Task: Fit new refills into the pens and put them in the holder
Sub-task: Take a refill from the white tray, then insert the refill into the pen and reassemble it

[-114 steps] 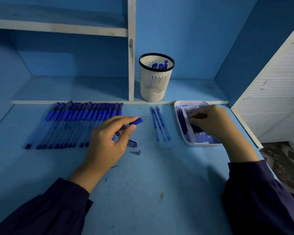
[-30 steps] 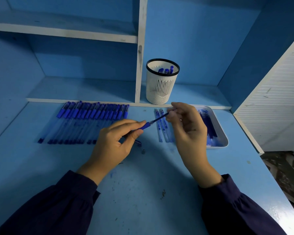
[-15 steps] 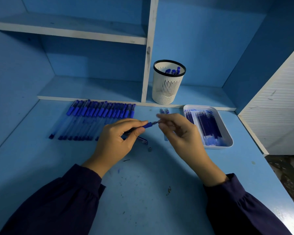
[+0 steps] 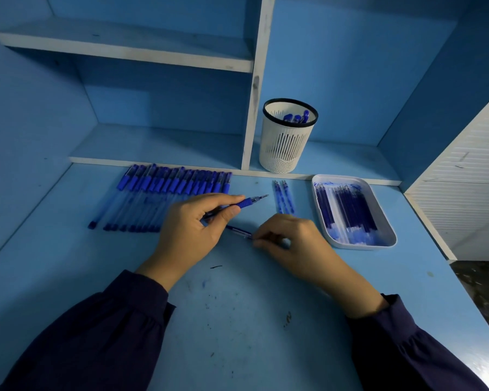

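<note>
My left hand [image 4: 192, 230] grips a pen [image 4: 244, 203] by its barrel, blue grip and tip pointing right, just above the desk. A blue pen cap [image 4: 239, 231] lies on the desk below it. My right hand [image 4: 294, 244] is down on the desk, fingers curled, its fingertips pinching the cap's right end. The white slotted holder [image 4: 287, 148] stands on the low shelf behind, with a few blue pens [image 4: 297, 117] in it. A white tray [image 4: 321, 230] at the right holds several blue refills [image 4: 347, 210].
A row of several capped pens [image 4: 167, 193] lies at the back left of the desk. Three loose refills [image 4: 283, 197] lie between that row and the tray. A white upright shelf divider [image 4: 254, 108] stands just left of the holder. A white slatted panel [image 4: 463, 176] bounds the right.
My right hand took a refill from the tray and pushed it into the pen my left hand holds, then let go and dropped to the cap on the desk.
</note>
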A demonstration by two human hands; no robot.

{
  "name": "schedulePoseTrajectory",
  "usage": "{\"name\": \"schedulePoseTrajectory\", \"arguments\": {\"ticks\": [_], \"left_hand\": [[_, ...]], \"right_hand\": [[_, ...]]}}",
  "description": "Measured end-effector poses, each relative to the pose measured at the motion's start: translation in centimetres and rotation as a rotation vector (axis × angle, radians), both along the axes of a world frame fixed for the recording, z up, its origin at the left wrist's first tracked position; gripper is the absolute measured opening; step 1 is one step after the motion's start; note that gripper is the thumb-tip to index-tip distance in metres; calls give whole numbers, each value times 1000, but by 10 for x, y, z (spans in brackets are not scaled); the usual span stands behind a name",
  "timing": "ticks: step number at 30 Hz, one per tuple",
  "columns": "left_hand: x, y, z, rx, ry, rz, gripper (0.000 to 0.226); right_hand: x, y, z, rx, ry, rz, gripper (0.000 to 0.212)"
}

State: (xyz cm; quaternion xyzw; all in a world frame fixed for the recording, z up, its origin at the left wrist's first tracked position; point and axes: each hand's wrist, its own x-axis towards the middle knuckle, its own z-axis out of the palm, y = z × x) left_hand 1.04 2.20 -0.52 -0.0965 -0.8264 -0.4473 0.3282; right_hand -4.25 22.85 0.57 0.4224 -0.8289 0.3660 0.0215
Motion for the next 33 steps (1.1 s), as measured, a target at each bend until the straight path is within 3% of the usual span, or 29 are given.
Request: {"name": "schedulePoseTrajectory", "arguments": {"ticks": [4, 9, 13, 19, 22, 26, 29, 33], "left_hand": [[0, 1, 1, 0, -7, -7, 21], [-1, 1, -2, -26, -8, -23, 21], [0, 3, -2, -30, -12, -43, 22], [0, 3, -6, -112, -26, -51, 21], [0, 3, -6, -125, -26, -51, 21], [0, 5, -5, -145, -23, -67, 19], [0, 5, -4, -145, -28, -73, 20], [0, 3, -4, -131, -36, -84, 21]], "right_hand": [[-5, 3, 8, -436, -301, -213, 12], [-2, 3, 15, -633, -310, -242, 15], [0, 2, 14, -616, -276, -221, 12], [-1, 1, 7, -412, -191, -163, 12], [-1, 2, 8, -341, -232, -169, 6], [-2, 4, 9, -299, -280, -177, 26], [-2, 5, 13, -370, -387, -109, 19], [-3, 7, 12, -293, -328, -119, 13]]}}
